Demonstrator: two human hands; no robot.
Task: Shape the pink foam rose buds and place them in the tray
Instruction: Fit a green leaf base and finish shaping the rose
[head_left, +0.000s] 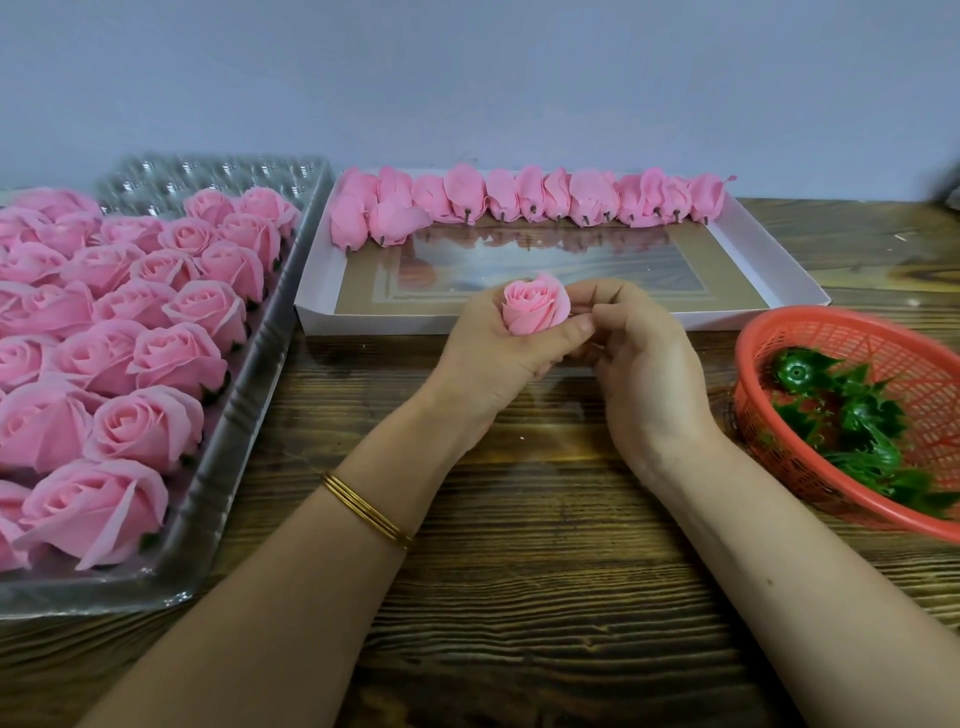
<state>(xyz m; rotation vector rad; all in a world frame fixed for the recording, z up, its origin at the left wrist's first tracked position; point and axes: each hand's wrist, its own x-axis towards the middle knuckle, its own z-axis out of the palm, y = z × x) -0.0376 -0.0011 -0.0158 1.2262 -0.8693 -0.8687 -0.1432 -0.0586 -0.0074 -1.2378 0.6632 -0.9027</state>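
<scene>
A rose bud (535, 306) is gripped by the left hand (488, 358) and pinched by the right hand (639, 358) before the tray (779, 260).

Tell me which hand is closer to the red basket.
Right. The right hand is just left of the red basket; the left hand, gripping the rose bud, is farther left.

I'm looking down on a dark, heavily grained wooden worktop (519, 597). Three things sit directly on it: a clear plastic tray (244, 415) at the left, a shallow white tray (363, 322) at the back centre just beside it, and a red mesh basket (748, 332) at the right edge.
</scene>
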